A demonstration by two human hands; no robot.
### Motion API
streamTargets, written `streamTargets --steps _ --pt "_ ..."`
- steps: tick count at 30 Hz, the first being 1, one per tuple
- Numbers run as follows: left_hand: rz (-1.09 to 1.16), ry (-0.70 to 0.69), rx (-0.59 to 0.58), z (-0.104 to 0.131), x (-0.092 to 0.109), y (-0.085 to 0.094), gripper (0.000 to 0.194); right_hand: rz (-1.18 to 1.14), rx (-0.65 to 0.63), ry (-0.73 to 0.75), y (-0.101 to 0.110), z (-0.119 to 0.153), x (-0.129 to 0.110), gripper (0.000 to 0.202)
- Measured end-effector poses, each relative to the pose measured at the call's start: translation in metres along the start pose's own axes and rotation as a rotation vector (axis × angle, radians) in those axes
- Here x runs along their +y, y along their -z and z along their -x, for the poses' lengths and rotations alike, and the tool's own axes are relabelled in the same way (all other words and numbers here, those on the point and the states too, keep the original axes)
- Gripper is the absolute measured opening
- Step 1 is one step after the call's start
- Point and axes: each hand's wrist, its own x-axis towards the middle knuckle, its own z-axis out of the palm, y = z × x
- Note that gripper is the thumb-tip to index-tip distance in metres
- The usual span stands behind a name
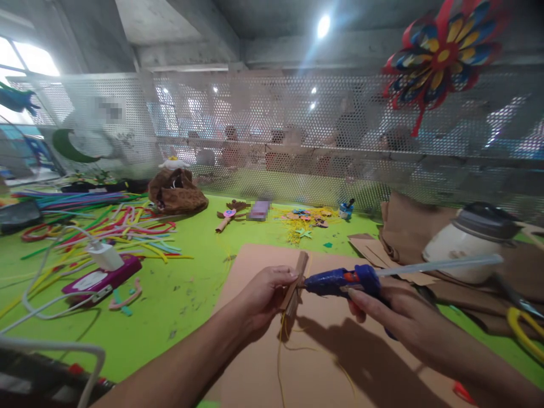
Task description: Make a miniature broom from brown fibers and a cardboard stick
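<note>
Pinched in my left hand (267, 294) is a narrow folded strip of brown paper (296, 280), held slantwise over a tan cardboard sheet (255, 362). Thin yellow strings (279, 351) trail down from its lower end onto the cardboard. My right hand (395, 309) is wrapped round a blue hot glue gun (342, 281), whose nozzle points left and meets or nearly meets the paper strip. A long translucent glue stick (442, 265) juts out from the back of the gun. My fingers hide part of the strip and the gun's handle.
Pipe cleaners (140, 224) and a purple power strip (104, 277) with white cables lie left. Behind are a brown pouch (176, 191), a paper figure (229, 214) and loose cutouts (304, 215). Brown paper (403, 226), a lidded jar (465, 243) and yellow-handled scissors (521, 328) occupy the right.
</note>
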Motion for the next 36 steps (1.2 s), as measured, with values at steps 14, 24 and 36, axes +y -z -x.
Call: streamTargets --steps 14,24,36 --pt "0.005 0.002 0.002 0.0 0.0 0.0 0.012 -0.072 0.042 -0.007 0.0 0.005 -0.015 0.039" --pt "0.0 -0.006 -0.02 -0.003 -0.003 0.004 0.017 -0.081 0.048 0.009 -0.003 0.008 -0.017 0.038" --pt "-0.02 0.037 -0.006 -0.001 0.0 0.003 0.016 -0.092 0.052 0.032 0.002 0.003 -0.017 0.038"
